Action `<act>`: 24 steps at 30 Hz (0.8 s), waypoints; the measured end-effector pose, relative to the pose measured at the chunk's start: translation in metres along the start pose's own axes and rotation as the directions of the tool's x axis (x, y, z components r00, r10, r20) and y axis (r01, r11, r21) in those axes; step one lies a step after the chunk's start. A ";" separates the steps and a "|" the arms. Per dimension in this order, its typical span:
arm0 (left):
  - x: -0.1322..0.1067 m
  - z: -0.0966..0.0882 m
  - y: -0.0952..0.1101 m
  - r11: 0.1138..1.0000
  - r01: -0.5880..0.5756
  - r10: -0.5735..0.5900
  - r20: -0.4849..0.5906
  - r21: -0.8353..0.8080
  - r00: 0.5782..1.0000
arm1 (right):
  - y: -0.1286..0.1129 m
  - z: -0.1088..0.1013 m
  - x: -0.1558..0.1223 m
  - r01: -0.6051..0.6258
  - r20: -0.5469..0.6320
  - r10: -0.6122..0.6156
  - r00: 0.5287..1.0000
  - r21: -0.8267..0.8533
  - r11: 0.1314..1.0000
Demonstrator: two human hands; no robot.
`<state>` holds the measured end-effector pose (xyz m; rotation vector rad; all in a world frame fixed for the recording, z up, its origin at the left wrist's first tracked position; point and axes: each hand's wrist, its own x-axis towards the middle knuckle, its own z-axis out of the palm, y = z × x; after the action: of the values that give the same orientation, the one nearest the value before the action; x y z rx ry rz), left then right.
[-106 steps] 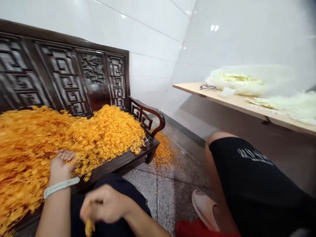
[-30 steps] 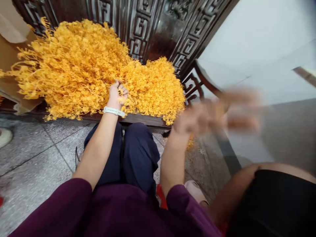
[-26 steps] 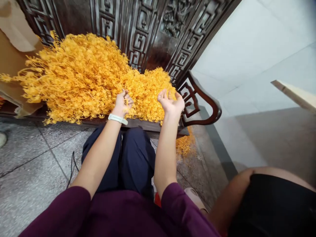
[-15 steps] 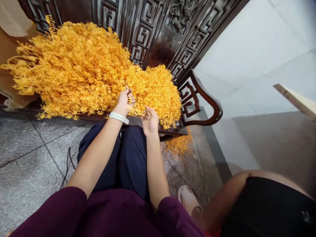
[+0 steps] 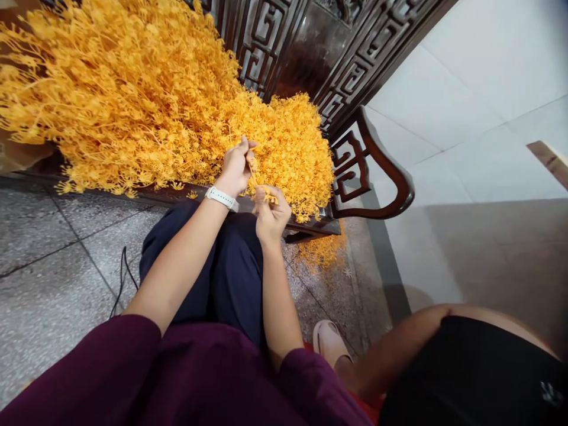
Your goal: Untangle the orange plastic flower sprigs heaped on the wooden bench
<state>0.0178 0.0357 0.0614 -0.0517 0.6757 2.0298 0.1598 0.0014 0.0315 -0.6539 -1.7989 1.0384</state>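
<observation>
A big heap of yellow-orange artificial flower sprigs (image 5: 146, 100) covers the seat of a dark carved wooden bench. At its front edge, above my knees, my left hand (image 5: 237, 165) pinches the upper end of one thin yellow sprig (image 5: 252, 167); a pale watch band is on that wrist. Just below and to the right, my right hand (image 5: 270, 218) is closed around small yellow pieces at the sprig's lower end. The sprig stretches between both hands. My fingers partly hide how the pieces join.
A carved bench back (image 5: 306, 59) rises behind the heap, with a curved armrest (image 5: 399, 192) at right. More yellow pieces (image 5: 323, 251) lie on the floor under the bench's end. Another person's leg (image 5: 399, 355) is at lower right. A black cable (image 5: 122, 278) lies at left.
The view has shifted so the heap sits higher and larger. My right hand has closed on the yellow pieces, and the sprig is now drawn between my two hands.
</observation>
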 end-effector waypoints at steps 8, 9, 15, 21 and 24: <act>-0.016 0.005 0.000 0.945 0.216 -0.236 -0.057 -0.245 0.970 | -0.020 -0.020 -0.036 0.282 0.187 -0.260 0.947 -0.099 0.954; -0.015 0.004 0.000 0.946 0.203 -0.226 -0.066 -0.251 0.972 | -0.023 -0.022 -0.041 0.277 0.211 -0.250 0.945 -0.107 0.955; 0.019 -0.012 0.033 0.967 -0.108 0.027 -0.328 -0.230 0.944 | -0.049 -0.025 -0.100 0.111 0.365 -0.139 0.921 0.097 0.989; 0.029 -0.028 0.070 0.980 -0.017 -0.015 -0.155 -0.199 0.988 | -0.094 -0.058 -0.100 -0.019 0.760 -0.298 0.578 0.377 0.926; 0.021 -0.031 0.068 0.974 -0.031 -0.004 -0.153 -0.225 0.988 | -0.119 -0.084 -0.049 0.233 0.792 -0.606 0.069 0.578 0.782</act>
<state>-0.0557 0.0112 0.0585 -0.3405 0.5349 2.1232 0.2571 -0.0653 0.1305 1.0842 -2.5141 1.3474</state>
